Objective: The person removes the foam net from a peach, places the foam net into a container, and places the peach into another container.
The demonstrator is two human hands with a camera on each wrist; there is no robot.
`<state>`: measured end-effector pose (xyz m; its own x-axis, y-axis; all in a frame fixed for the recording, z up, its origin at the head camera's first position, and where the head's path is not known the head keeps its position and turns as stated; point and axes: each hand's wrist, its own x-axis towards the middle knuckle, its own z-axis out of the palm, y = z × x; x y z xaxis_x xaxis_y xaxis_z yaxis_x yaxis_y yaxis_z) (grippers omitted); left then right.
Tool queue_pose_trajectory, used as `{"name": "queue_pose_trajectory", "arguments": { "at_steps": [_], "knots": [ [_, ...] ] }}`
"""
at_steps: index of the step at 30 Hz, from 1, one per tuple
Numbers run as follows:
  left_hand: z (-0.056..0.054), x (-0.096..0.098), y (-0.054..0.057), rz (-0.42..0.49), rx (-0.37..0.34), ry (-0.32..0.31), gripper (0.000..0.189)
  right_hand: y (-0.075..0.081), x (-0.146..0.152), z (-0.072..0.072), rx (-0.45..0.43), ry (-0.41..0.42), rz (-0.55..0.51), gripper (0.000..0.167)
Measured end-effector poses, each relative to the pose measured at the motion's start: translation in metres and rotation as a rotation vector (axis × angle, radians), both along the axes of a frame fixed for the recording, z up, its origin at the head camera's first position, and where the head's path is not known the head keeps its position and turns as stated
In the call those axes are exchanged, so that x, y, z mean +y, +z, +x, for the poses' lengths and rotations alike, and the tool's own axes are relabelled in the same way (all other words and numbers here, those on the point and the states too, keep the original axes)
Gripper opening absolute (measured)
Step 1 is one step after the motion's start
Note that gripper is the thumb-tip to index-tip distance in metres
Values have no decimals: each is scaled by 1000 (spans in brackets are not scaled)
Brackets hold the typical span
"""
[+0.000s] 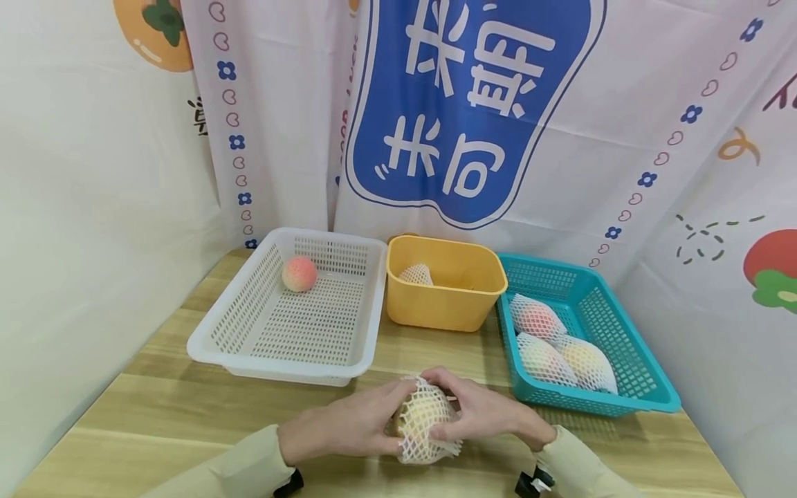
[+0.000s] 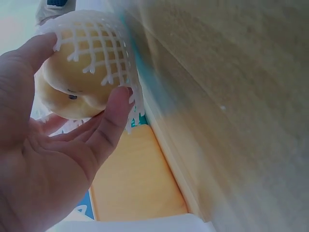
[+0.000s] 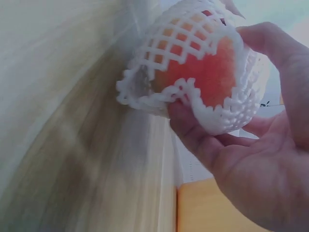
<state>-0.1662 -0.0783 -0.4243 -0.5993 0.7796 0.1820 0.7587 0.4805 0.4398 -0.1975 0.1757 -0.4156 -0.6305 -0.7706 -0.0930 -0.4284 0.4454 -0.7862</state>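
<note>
Above the table, close to its front, both hands hold one peach (image 1: 425, 413) inside a white foam net (image 3: 227, 113). My left hand (image 1: 351, 420) grips its left side, thumb and fingers at the net's edge. There the left wrist view shows the peach's bare yellow end (image 2: 63, 104) with a dark stem spot. On the other side my right hand (image 1: 482, 408) grips the netted peach, fingers curled at the loose net edge. A red patch of the peach (image 3: 215, 72) shows through the net opening in the right wrist view.
A white basket (image 1: 359, 372) at the left holds one bare pink peach (image 1: 299, 274). The yellow bin (image 1: 445, 304) at the back middle contains a white foam net (image 1: 416, 274). In the teal basket (image 1: 647, 401) at the right lie three netted fruits (image 1: 588, 363). Printed cloth (image 1: 280, 138) hangs behind.
</note>
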Motion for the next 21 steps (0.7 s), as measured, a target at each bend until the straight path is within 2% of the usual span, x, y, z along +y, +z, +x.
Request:
{"name": "queue_pose_trajectory", "arguments": {
  "at_steps": [4,10,16,21],
  "knots": [
    [1,-1,1,-5,-7,18,76,-1,-2,0,-43,-11,-52,66],
    [4,1,1,-24,-12,31,75,1,-1,0,-41,-13,-23,69],
    [6,-1,-1,-57,35,47,80,5,0,-3,-37,42,-21,72],
    [6,-2,-2,-55,12,55,81,4,0,-6,-12,93,4,74]
  ]
}}
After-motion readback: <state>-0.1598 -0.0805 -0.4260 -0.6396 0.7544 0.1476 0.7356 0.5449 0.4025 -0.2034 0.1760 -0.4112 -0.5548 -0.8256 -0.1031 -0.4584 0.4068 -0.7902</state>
